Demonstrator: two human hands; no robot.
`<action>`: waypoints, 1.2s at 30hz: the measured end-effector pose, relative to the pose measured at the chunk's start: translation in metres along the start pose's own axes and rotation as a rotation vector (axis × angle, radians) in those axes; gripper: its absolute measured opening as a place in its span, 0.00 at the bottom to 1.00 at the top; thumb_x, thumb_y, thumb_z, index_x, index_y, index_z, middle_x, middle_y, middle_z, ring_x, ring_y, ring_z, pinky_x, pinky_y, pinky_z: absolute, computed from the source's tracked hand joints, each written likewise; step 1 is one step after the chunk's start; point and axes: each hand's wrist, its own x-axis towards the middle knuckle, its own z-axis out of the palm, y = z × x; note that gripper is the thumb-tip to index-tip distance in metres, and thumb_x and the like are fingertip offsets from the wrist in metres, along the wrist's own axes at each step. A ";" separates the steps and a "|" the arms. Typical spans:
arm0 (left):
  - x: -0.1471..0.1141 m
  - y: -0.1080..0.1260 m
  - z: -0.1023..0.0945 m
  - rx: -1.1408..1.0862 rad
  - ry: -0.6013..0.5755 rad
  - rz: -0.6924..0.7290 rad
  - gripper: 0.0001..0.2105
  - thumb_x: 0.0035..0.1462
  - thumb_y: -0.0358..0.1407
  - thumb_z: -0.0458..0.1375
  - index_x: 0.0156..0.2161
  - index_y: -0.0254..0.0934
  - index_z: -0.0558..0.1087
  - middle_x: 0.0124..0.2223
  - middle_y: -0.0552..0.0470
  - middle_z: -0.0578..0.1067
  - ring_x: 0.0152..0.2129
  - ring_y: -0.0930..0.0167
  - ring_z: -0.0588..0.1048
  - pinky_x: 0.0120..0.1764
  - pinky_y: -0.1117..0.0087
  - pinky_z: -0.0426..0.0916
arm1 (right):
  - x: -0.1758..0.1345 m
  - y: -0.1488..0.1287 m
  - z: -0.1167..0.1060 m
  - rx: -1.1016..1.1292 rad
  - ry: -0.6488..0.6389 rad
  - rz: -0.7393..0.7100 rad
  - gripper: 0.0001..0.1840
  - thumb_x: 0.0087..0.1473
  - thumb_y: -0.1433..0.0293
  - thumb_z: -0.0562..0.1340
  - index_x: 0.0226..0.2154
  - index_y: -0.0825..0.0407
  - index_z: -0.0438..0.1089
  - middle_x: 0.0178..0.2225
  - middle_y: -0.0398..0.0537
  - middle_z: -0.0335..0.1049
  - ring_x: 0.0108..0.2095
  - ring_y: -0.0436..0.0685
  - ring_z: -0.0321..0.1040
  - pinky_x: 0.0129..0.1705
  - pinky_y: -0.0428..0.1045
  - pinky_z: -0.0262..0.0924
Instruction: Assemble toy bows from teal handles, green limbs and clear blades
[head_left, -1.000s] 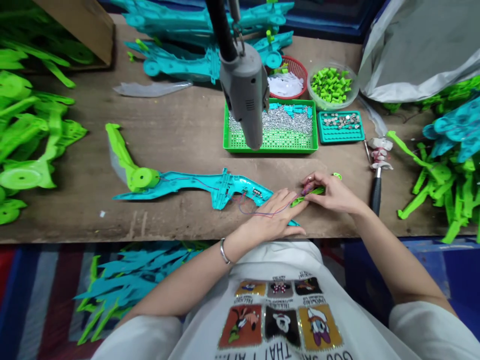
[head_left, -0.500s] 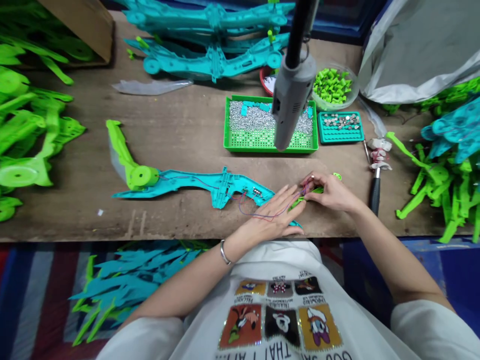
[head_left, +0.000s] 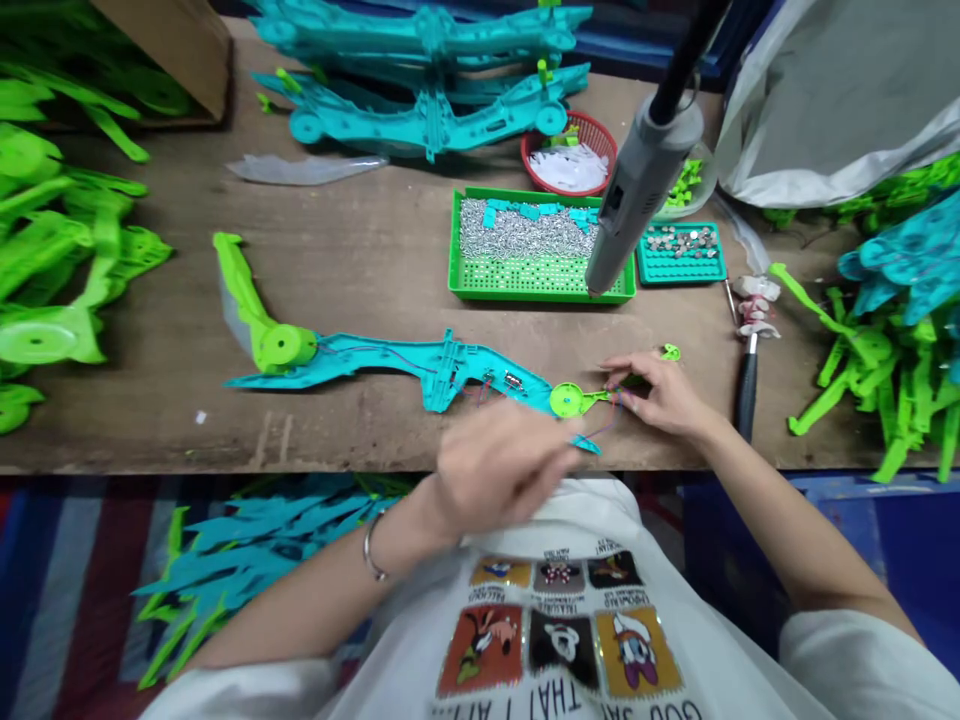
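A blue plastic toy-bow half (head_left: 382, 357) lies flat along the front of the table, with thin wires and small metal parts inside it. At its left end sits a green limb piece (head_left: 283, 347); a second green limb piece (head_left: 567, 400) with a round hub lies at the right end. My right hand (head_left: 660, 395) pinches this second limb together with thin red and blue wires; its far end shows beyond the fingers. My left hand (head_left: 502, 465) is blurred, raised over the table's front edge beside the bow half, and its fingers cannot be made out.
A grey power screwdriver (head_left: 645, 180) hangs over a green tray (head_left: 540, 294) of screws. Behind stand a red basket (head_left: 531, 170) and a teal tray (head_left: 682, 278) of small metal discs. A black-handled tool (head_left: 745, 390) lies at right. Green parts (head_left: 56, 240) pile up at left.
My left hand has lifted off the right end of the bow half and moved left and toward me, uncovering the green hub. The hanging screwdriver has swung right. My right hand stays at the limb.
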 end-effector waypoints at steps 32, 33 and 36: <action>0.023 -0.046 0.081 0.089 -0.426 -0.105 0.14 0.70 0.33 0.52 0.57 0.37 0.70 0.47 0.46 0.76 0.44 0.63 0.72 0.46 0.62 0.66 | -0.059 -0.025 0.035 0.105 0.658 0.180 0.08 0.55 0.76 0.66 0.37 0.47 0.72 0.36 0.46 0.76 0.37 0.56 0.75 0.41 0.54 0.71; 0.023 -0.046 0.081 0.097 -0.430 -0.091 0.14 0.70 0.34 0.52 0.57 0.37 0.71 0.46 0.46 0.76 0.44 0.64 0.72 0.45 0.62 0.65 | -0.058 -0.022 0.038 0.139 0.696 0.259 0.06 0.56 0.74 0.66 0.36 0.47 0.71 0.36 0.46 0.76 0.36 0.56 0.75 0.40 0.53 0.70; 0.020 -0.049 0.083 0.116 -0.430 -0.035 0.15 0.72 0.35 0.49 0.58 0.38 0.71 0.46 0.47 0.77 0.43 0.65 0.72 0.44 0.63 0.65 | -0.055 -0.013 0.044 0.208 0.721 0.415 0.03 0.57 0.70 0.65 0.34 0.49 0.70 0.36 0.47 0.76 0.34 0.55 0.74 0.38 0.52 0.70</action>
